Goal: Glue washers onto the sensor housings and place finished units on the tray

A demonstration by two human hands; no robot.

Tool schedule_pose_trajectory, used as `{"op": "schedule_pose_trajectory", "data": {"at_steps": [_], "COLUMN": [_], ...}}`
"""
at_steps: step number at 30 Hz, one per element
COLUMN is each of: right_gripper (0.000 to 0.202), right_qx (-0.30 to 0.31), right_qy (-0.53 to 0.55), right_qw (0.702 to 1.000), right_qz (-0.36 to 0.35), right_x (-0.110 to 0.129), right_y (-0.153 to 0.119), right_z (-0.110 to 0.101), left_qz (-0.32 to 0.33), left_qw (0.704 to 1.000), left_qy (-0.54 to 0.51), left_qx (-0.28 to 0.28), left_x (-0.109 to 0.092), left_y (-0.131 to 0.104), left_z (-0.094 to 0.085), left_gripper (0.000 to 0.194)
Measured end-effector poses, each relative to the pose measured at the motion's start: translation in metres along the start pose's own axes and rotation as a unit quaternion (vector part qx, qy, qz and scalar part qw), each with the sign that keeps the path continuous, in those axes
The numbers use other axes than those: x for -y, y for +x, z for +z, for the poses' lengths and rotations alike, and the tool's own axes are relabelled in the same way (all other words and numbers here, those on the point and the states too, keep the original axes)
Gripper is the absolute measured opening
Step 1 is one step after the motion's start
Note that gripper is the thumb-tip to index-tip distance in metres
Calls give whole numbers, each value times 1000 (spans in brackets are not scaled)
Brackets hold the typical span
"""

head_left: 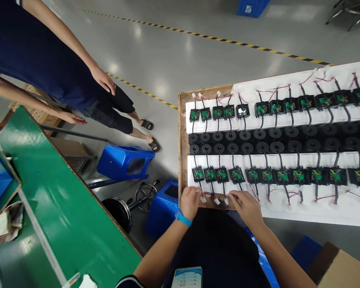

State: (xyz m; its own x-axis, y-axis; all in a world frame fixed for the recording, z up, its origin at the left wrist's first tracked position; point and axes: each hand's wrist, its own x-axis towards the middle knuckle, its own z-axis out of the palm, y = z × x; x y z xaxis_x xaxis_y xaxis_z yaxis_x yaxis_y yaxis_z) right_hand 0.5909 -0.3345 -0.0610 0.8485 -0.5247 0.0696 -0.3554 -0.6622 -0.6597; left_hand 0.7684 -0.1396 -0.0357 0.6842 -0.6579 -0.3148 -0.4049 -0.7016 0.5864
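My left hand (190, 203), with a blue band at the wrist, is curled closed at the tray's near left corner. Its fingertips are beside a white connector (203, 199) on thin red wires; anything between them is too small to make out. The fingers of my right hand (247, 207) are pinched together near another white connector (226, 200), where the lead of a black box with a green circuit board (237, 175) runs down. What they hold is hidden. A third white connector (217, 201) lies between my hands.
Two rows of black boxes with green boards lie on white foam (288, 208) in a wooden tray (183, 148), cabled to black round parts (260, 147) in the middle. Left are a green table (78, 208), blue stools (124, 162) and a standing person (78, 76). A cardboard box (345, 268) is lower right.
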Motion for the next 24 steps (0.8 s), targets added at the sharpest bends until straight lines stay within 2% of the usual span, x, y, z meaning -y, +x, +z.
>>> {"op": "schedule_pose_trajectory", "data": {"at_steps": [2,5,7,11,16,20,24], "right_gripper": [22,20,19,18,20,18,18], "right_qx": [-9,-22,-15,47,122,147,141], "right_qy": [-20,-60,-85,-121,-158,-192,-220], "right_qw": [1000,998,996,989,974,964,960], "right_qz": [-7,-15,-28,-73,-103,-108,-103], "right_x": [-7,-24,-36,-52,-55,-50,-38], "right_y": [11,26,33,39,45,51,54], "right_z": [3,-3,-11,-21,-23,-27,-21], "left_qz": [0,15,24,33,54,85,113], "left_qw": [999,998,996,989,979,974,970], "left_qy": [29,63,83,130,184,203,210], "left_qx": [-28,-12,17,64,73,52,46], "left_x": [10,17,19,19,15,10,6], "left_y": [41,90,109,125,129,102,73], "left_z": [-12,-23,-27,-34,-37,-34,-28], "left_gripper": [27,28,27,27,29,27,26]}}
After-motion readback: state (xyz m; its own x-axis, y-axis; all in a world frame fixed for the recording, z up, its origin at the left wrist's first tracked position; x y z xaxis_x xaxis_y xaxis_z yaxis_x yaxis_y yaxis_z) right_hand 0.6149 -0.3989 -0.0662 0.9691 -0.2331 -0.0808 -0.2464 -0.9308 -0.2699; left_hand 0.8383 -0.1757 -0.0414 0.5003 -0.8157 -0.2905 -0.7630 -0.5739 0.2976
